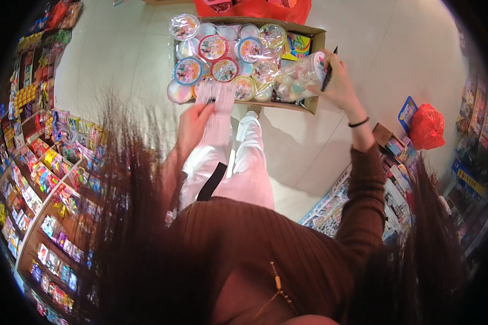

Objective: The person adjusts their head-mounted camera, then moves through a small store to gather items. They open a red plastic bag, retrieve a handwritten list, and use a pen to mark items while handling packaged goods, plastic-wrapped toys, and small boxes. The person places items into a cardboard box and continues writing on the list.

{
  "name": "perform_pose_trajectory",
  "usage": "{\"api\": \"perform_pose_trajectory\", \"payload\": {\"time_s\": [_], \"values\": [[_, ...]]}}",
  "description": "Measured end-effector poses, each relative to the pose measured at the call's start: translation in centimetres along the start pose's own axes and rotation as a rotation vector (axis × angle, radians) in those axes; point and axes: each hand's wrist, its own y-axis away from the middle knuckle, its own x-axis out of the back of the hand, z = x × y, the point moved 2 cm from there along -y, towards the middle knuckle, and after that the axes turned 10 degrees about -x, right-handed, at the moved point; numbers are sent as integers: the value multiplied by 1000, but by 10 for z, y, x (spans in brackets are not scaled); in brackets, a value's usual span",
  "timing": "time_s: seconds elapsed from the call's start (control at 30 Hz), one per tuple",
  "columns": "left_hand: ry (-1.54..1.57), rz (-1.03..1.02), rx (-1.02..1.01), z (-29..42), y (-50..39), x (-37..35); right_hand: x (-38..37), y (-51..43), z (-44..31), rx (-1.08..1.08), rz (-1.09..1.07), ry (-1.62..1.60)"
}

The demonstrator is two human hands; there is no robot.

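My left hand (pixel 195 124) holds long pinkish sheets of printed paper (pixel 217 115) in front of my legs, their top end overlapping the near side of an open cardboard box (pixel 318 95). Round tubs (pixel 213 47) with picture lids, wrapped in clear film, fill most of the box. At its right end my right hand (pixel 337 83) grips the lid end of a clear plastic jar (pixel 295 79), which lies tilted and contains pale round pieces. A dark pen (pixel 328 73) is also held between the fingers of that hand.
A yellow-green printed package (pixel 297 45) sits in the box's right corner. Behind the box is a red plastic bag (pixel 256 14). Shelves of small packaged goods (pixel 53 170) curve along the left. To the right are a knotted red bag (pixel 427 126) and stacked goods (pixel 394 178).
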Motion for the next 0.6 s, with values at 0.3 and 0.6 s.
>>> {"api": "perform_pose_trajectory", "payload": {"time_s": [0.3, 0.6], "values": [[1318, -688, 124, 120, 6, -22, 75, 27, -225, 618, -820, -259], [1860, -512, -205, 153, 114, 38, 40, 94, -311, 801, -150, -603]]}}
